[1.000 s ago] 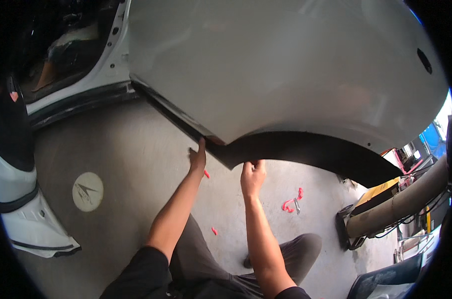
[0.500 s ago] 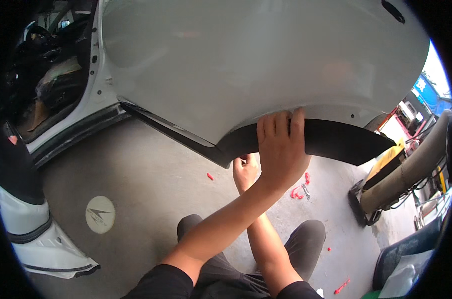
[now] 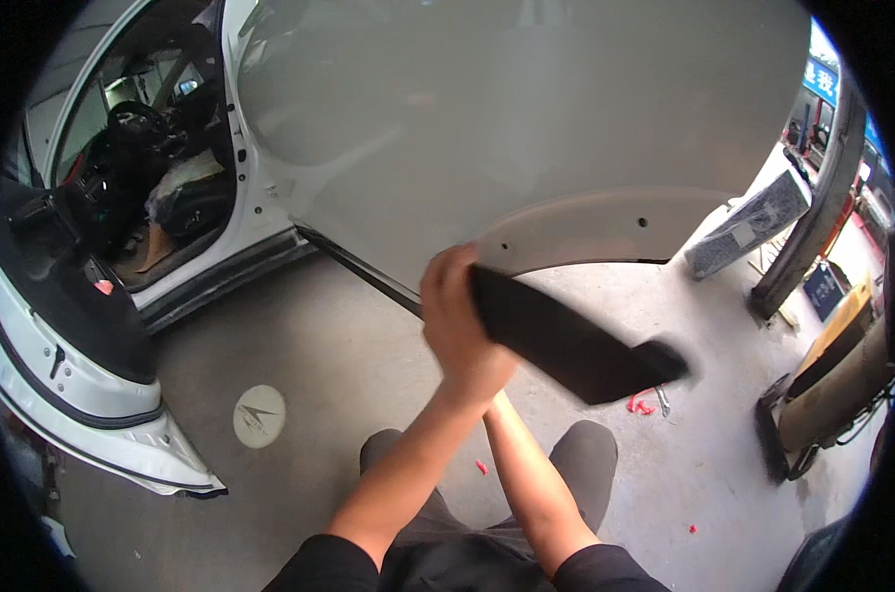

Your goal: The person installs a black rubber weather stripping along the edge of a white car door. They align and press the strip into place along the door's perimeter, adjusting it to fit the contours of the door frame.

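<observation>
My left hand (image 3: 459, 321) is closed around one end of a long black trim strip (image 3: 566, 340). The strip hangs free, slanting down to the right, apart from the white car panel (image 3: 526, 128) above it. The panel's curved lower edge (image 3: 605, 232) is bare and pale, with small holes in it. My right forearm (image 3: 526, 474) rises under the left wrist. The right hand itself is hidden behind my left hand. My knees in dark trousers are on the grey floor below.
An open door frame with the car's cabin (image 3: 151, 178) is at the left, and a white body part (image 3: 63, 375) stands by it. Red clips (image 3: 640, 403) lie on the floor. A round floor mark (image 3: 259, 415) and workshop equipment (image 3: 832, 395) flank me.
The black strip was seated along the panel's curved edge and is now off it, held in my left hand. My left hand moved from the strip's left end across to grip it.
</observation>
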A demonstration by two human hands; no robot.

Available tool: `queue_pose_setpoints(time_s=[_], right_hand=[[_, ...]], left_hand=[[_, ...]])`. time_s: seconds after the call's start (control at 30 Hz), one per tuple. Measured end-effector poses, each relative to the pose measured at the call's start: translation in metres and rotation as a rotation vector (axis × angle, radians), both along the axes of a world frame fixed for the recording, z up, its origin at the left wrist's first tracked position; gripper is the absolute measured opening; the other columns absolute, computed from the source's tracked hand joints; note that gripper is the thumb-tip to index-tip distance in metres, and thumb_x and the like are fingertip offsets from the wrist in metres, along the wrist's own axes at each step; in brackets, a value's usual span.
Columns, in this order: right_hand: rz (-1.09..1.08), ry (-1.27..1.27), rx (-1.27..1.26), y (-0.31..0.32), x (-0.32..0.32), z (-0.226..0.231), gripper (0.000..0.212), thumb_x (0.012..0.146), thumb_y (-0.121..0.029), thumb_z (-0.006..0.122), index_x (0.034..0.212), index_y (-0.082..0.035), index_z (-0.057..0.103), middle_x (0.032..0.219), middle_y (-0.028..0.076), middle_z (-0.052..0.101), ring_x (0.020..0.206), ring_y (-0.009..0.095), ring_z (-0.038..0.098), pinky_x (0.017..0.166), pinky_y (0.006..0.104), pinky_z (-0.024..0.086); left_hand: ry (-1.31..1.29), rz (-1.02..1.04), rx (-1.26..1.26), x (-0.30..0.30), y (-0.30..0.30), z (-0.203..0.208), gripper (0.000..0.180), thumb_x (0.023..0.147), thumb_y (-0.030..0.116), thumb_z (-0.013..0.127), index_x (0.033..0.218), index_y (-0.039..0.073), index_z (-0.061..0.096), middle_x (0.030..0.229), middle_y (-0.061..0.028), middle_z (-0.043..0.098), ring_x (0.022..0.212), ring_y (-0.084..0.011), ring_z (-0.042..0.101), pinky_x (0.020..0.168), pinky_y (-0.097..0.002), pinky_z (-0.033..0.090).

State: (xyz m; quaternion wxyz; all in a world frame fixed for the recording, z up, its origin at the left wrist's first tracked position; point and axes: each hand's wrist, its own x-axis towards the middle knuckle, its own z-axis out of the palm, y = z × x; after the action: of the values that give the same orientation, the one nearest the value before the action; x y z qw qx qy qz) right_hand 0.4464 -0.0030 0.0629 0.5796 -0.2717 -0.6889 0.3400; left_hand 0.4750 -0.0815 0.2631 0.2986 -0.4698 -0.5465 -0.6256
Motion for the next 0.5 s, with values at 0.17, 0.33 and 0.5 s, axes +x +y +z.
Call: queue_pose_setpoints(time_s=[0.17, 0.33, 0.5], right_hand=[[0.111, -0.011, 0.041, -0.007, 0.01, 0.021, 0.027, 0.072, 0.001, 0.056, 0.099, -0.002, 0.058, 0.091, 0.016, 0.058, 0.086, 0.033, 0.058, 0.07, 0.041, 0.049], [0.345, -0.01, 0.038, 0.024, 0.051, 0.025, 0.036, 0.071, 0.004, 0.051, 0.106, -0.001, 0.059, 0.103, 0.016, 0.061, 0.093, 0.034, 0.062, 0.081, 0.0386, 0.05], [0.418, -0.144, -0.062, 0.045, 0.037, -0.016, 0.034, 0.072, 0.001, 0.054, 0.104, -0.005, 0.057, 0.101, 0.014, 0.058, 0.093, 0.034, 0.056, 0.08, 0.0418, 0.048]], left_hand=[[-0.418, -0.152, -0.159, 0.0, -0.022, 0.0, 0.056, 0.074, 0.017, 0.069, 0.122, 0.0, 0.045, 0.111, -0.0142, 0.051, 0.098, -0.0258, 0.054, 0.086, -0.033, 0.044], [0.059, 0.135, -0.357, 0.014, -0.018, 0.011, 0.054, 0.076, 0.013, 0.063, 0.122, -0.004, 0.041, 0.111, -0.0144, 0.053, 0.096, -0.0222, 0.057, 0.085, -0.0293, 0.045], [-0.079, 0.144, -0.295, 0.007, -0.015, -0.007, 0.053, 0.079, 0.017, 0.062, 0.123, -0.004, 0.041, 0.122, -0.0144, 0.049, 0.112, -0.0223, 0.049, 0.097, -0.0316, 0.037]])
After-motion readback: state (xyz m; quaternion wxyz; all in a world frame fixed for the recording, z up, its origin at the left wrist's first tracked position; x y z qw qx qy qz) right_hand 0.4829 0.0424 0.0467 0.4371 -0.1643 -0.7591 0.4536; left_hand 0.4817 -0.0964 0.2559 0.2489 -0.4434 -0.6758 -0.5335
